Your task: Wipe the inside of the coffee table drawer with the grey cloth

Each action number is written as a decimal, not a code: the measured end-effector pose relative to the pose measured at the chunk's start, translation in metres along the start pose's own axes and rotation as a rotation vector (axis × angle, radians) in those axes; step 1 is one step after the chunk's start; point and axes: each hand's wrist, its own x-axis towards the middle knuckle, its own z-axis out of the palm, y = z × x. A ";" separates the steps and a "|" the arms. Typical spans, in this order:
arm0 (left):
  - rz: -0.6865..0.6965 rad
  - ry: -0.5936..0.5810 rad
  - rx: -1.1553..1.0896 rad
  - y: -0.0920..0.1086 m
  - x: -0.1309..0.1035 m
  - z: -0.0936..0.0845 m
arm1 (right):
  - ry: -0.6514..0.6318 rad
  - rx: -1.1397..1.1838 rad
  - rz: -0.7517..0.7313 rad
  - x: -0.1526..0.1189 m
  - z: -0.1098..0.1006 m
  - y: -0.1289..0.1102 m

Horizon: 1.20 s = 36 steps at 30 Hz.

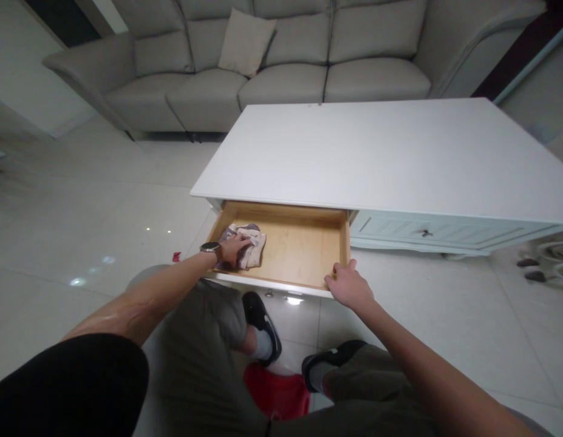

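An open wooden drawer [299,252] sticks out from the front of a white coffee table [363,158]. At the drawer's left end lies a folded cloth [256,252], pale with greyish-purple parts. My left hand [235,247], with a watch on the wrist, presses down on this cloth and grips it, its fingers bent over the top; the underside is hidden. At the drawer's front right corner, my right hand [351,285] is closed over the rim, thumb inside and fingers along the side.
A second drawer front [422,230] with a small knob is shut at the right. Behind the table stands a grey sofa [285,82] with a beige cushion [246,42]. Below me are my shoes [263,328] and a red plastic object [279,391] on the tiled floor.
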 end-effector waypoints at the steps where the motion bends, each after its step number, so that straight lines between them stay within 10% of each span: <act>1: 0.025 -0.009 -0.012 -0.007 -0.001 0.000 | 0.000 -0.003 0.002 0.000 0.000 0.000; 18: 0.229 0.171 0.192 -0.001 0.011 0.007 | -0.018 -0.020 0.015 0.002 0.000 -0.001; 36: 0.339 0.199 0.244 0.060 0.035 -0.005 | -0.008 -0.019 0.015 0.002 0.000 0.000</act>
